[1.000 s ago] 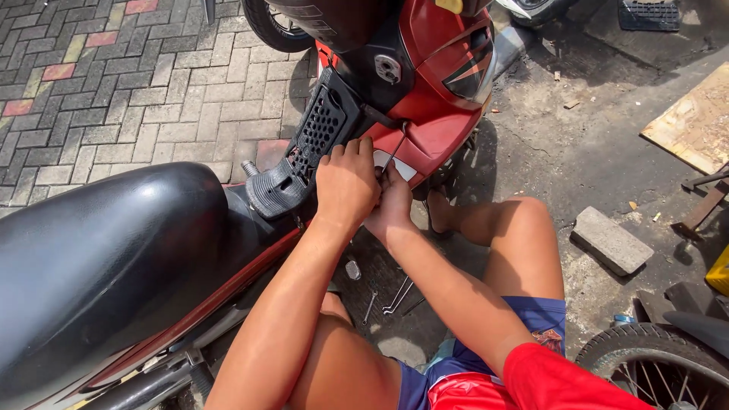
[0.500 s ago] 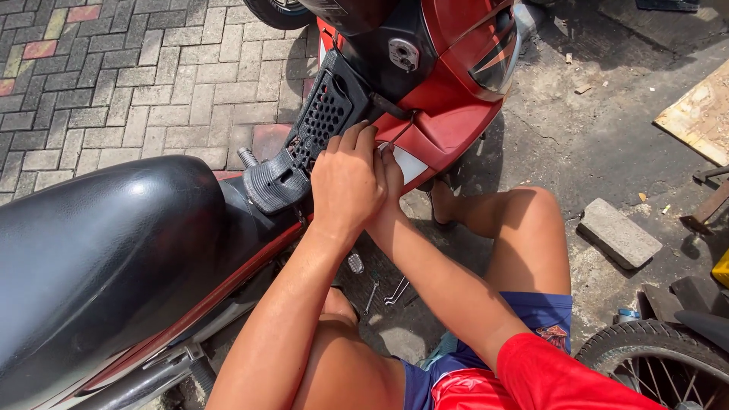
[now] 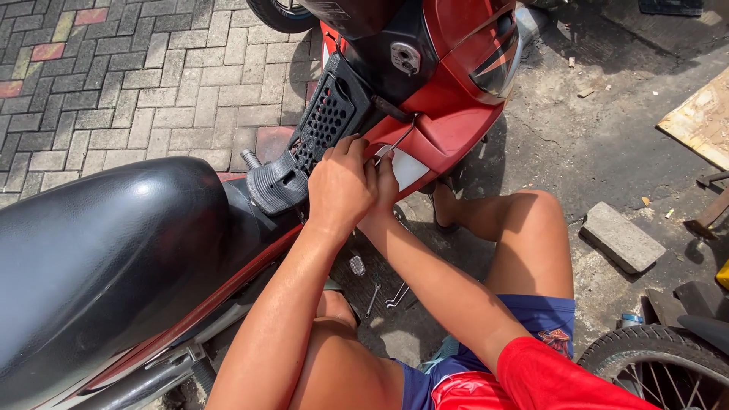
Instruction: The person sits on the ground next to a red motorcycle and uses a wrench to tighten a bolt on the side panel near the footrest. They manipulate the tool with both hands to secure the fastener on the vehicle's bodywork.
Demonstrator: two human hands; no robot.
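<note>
Both hands press together on the red scooter panel [image 3: 448, 129] beside a thin bent metal tool [image 3: 396, 143]. The left hand [image 3: 343, 186], fingers curled, covers most of the right hand [image 3: 385, 182], so I cannot tell what either grips.

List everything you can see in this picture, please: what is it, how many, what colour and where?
motorbike: one, red and black, centre
seat: one, black, lower left
perforated cover: one, black, beside the hands
thin metal tool: one, silver, at the red panel
wrenches: a few, metal, on the ground below
paving block: one, grey, right
wooden board: one, pale, right edge
tyre: one, black, lower right
left hand: one, on the bike's body
right hand: one, mostly hidden behind the left
</note>
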